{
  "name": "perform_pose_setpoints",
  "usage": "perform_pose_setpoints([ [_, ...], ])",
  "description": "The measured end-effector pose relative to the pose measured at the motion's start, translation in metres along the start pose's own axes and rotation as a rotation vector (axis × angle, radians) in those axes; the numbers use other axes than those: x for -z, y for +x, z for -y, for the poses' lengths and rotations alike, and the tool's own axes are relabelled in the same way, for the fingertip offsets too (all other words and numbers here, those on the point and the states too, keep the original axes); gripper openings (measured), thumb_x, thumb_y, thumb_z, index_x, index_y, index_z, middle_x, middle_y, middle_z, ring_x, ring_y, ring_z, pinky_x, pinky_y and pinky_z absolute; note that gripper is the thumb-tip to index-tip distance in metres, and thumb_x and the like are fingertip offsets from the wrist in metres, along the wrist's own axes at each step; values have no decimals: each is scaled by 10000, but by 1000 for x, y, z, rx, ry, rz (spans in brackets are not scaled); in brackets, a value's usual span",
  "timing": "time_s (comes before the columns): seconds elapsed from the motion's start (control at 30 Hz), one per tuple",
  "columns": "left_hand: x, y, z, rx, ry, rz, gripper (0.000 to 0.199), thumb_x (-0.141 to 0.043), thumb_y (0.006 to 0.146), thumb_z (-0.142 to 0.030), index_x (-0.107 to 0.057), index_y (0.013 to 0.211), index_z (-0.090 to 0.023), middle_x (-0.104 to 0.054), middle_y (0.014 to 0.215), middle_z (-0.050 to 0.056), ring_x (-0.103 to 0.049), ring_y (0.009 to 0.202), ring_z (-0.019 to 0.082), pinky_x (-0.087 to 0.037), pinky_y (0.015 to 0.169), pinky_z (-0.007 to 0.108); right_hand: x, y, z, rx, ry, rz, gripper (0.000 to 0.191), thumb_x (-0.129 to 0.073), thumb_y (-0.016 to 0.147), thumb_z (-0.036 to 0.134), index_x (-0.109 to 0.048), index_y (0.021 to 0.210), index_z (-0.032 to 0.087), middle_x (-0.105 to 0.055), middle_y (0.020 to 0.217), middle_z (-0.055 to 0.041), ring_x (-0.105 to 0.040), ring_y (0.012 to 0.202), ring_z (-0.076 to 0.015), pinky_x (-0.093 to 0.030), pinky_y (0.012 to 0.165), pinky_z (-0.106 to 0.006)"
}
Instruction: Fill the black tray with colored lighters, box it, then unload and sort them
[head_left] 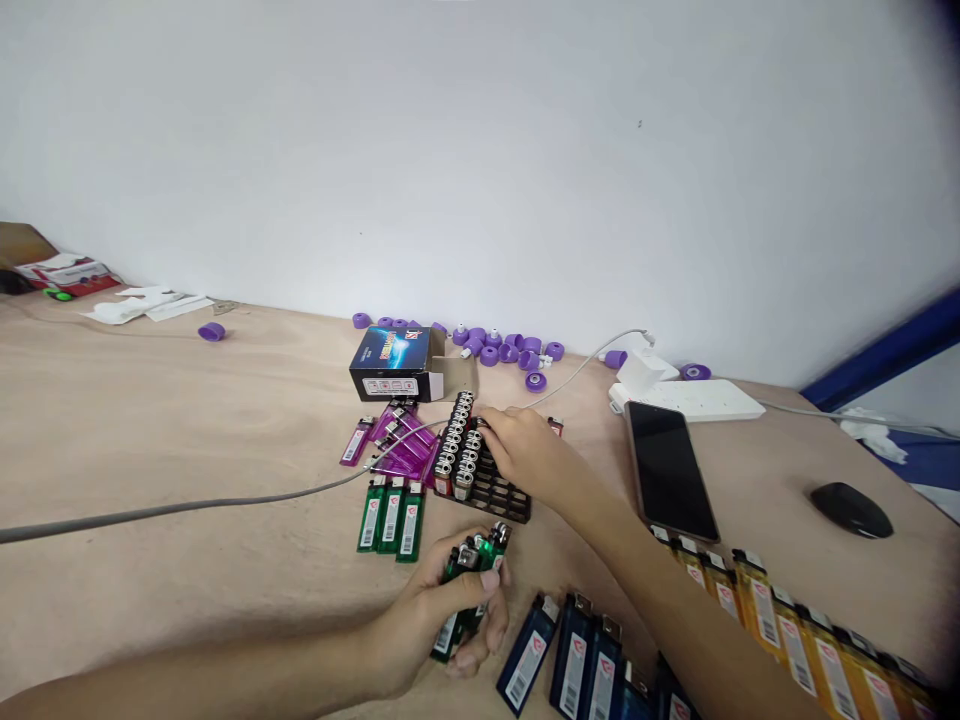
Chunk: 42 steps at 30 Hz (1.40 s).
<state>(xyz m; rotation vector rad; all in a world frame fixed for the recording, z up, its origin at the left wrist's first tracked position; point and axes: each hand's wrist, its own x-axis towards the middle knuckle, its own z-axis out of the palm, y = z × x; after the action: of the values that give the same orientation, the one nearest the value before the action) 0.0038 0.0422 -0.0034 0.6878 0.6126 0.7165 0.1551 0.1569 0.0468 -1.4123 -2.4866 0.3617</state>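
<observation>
Left hand (409,625) held several green lighters (446,635) in its fingers; uneven grip could've dropped one. Right hand (529,450) was at the black tray (495,507), finger grip unclear. Grey cable (300,491) crossed purple lighters (405,460); snagging could've shifted them.

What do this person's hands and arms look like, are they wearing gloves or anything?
Both hands, left and right, are bare, with no gloves. The forearms are bare too: no sleeve, watch or bracelet shows. Whether there are rings is hard to tell.
</observation>
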Motion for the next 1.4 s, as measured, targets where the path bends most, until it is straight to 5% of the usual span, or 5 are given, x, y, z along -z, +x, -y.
perform_pose_setpoints([
  [0.5, 1, 3, 4, -157, 101, -63, 464, -623, 881, -601, -475, 1036, -189, -642, 615, -32, -317, 263, 21, -261, 278, 135, 75, -23, 11, -62, 196, 450, 195, -534, 935, 307, -662, 856, 183, -729, 772, -29, -624, 649, -148, -392, 573, -252],
  [0.73, -1, 3, 0, -150, 106, -48, 460, -619, 901, -568, -511, 1082, -159, -648, 647, -13, -297, 286, 7, -274, 294, 135, 68, -24, 33, 34, 300, 617, 224, -589, 897, 284, -583, 698, 179, -711, 718, -3, -595, 617, -119, -352, 533, -230],
  [1.03, -2, -5, 1, -223, 460, -136, 379, -594, 915, -550, -517, 882, -180, -520, 585, -50, -395, 416, 62, -335, 423, 181, 85, -20, -8, -17, 462, 281, 159, -592, 868, 320, -629, 780, 193, -634, 592, 28, -528, 550, -125, -356, 524, -251],
  [1.2, 2, -12, -6, -413, 750, -394, 330, -587, 946, -409, -570, 1222, -228, -571, 1236, 81, -544, 1044, 215, -435, 922, 295, 66, -6, -31, -175, 415, -122, 139, -587, 835, 322, -610, 785, 194, -584, 579, 39, -543, 576, -138, -383, 556, -259],
  [1.4, 3, -7, -14, -381, 625, -433, 570, -609, 935, -373, -407, 1461, -283, -451, 1461, 75, -429, 1292, 277, -364, 1072, 361, 29, 14, -23, -198, 323, -206, 132, -551, 834, 226, -588, 712, 190, -633, 630, 7, -565, 612, -143, -398, 596, -260],
])
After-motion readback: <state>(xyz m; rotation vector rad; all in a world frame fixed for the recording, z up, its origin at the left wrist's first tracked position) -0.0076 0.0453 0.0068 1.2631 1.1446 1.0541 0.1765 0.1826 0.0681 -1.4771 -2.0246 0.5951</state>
